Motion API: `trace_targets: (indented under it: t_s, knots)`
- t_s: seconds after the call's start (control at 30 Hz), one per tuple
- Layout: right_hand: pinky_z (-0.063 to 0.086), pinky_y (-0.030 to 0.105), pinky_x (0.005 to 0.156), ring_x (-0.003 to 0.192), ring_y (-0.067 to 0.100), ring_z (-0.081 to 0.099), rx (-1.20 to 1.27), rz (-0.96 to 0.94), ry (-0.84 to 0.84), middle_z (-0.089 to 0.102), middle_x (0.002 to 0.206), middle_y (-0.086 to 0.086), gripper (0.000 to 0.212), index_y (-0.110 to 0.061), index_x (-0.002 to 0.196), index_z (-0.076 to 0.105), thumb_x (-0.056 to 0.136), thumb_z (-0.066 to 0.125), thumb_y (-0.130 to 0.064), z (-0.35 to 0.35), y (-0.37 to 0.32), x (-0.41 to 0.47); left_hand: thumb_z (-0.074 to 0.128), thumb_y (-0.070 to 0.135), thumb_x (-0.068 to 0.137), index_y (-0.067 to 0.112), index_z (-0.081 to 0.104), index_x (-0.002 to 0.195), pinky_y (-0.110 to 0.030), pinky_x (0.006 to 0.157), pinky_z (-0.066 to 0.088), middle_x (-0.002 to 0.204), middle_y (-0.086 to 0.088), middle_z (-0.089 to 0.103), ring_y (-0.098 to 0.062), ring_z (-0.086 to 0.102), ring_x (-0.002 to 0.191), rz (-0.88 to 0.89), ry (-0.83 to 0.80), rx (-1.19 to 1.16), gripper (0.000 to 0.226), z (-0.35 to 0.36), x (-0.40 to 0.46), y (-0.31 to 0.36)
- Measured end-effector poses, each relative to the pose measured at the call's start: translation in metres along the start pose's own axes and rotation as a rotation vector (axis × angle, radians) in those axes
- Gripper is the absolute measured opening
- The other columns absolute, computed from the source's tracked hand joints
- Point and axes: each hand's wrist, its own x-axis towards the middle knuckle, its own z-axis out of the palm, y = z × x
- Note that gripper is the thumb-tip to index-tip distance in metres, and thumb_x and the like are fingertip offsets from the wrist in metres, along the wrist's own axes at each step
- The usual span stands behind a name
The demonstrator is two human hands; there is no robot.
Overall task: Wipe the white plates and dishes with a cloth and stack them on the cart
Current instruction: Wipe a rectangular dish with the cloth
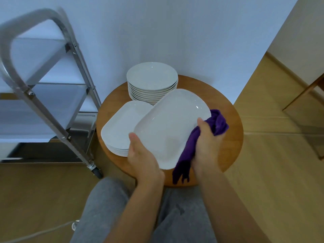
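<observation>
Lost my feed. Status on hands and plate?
Left hand holds oblong plate. Right hand grips purple cloth against its edge. Nothing in the way.

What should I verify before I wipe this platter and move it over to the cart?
1. Left hand grips the lifted platter at its near edge: ok.
2. Right hand holds the purple cloth against the platter's right edge: ok.
3. Platter clear of the platter stack and bowl stack: ok.
4. Platter wiped clean: cannot tell.
5. Cart shelf free for stacking: cannot tell, blurred.
</observation>
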Motion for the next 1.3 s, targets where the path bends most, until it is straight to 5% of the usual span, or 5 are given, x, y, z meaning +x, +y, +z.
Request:
trace_targets:
  t_s: [0.23,0.53,0.77,0.93,1.3]
  knots:
    - [0.053,0.036,0.083,0.095,0.016,0.061,-0.116,0.171,-0.074,0.062,0.107,-0.004,0.046,-0.026,0.124,0.046,0.084,0.069,-0.020,-0.018,0.012,-0.008,0.040,0.045,0.095,0.046,0.053,0.088,-0.014,0.064,0.043,0.095,0.025,0.054,-0.004,0.054,0.089,0.144,-0.304,0.275,0.015,-0.009,0.009,-0.005]
    - [0.043,0.014,0.056,0.082,0.004,0.055,-0.475,-0.076,-0.265,0.049,0.095,-0.022,0.062,-0.031,0.138,0.030,0.087,0.063,-0.019,-0.020,-0.010,-0.021,0.045,0.042,0.094,0.036,0.055,0.083,-0.035,0.066,0.054,0.076,0.012,0.069,-0.017,0.064,0.083,-0.084,-0.403,0.211,0.017,-0.009,0.020,0.017]
    - [0.052,0.036,0.087,0.113,0.019,0.048,-0.675,-0.296,-0.251,0.037,0.136,-0.002,0.071,-0.039,0.140,0.022,0.087,0.061,-0.013,-0.020,0.006,-0.048,0.045,0.046,0.093,0.037,0.055,0.088,-0.045,0.082,0.055,0.093,0.008,0.069,-0.023,0.066,0.091,-0.094,-0.371,0.136,0.014,-0.014,0.017,0.005]
    - [0.024,0.046,0.114,0.141,0.025,0.016,-0.988,-0.669,-0.492,0.009,0.157,0.002,0.076,-0.037,0.148,0.003,0.093,0.054,-0.023,-0.011,-0.022,-0.016,0.050,0.060,0.070,0.044,0.064,0.078,-0.023,0.057,0.055,0.072,0.020,0.070,-0.006,0.070,0.072,0.004,-0.611,0.308,0.023,-0.031,0.015,0.010]
    - [-0.008,0.037,0.114,0.143,0.011,0.015,-1.108,-0.785,-0.874,0.024,0.153,-0.009,0.065,-0.044,0.143,0.011,0.085,0.037,-0.054,0.004,0.001,-0.060,0.040,0.046,0.094,0.033,0.060,0.096,-0.031,0.074,0.055,0.104,-0.002,0.068,-0.019,0.065,0.094,0.023,-0.484,0.175,0.024,-0.029,0.011,0.022]
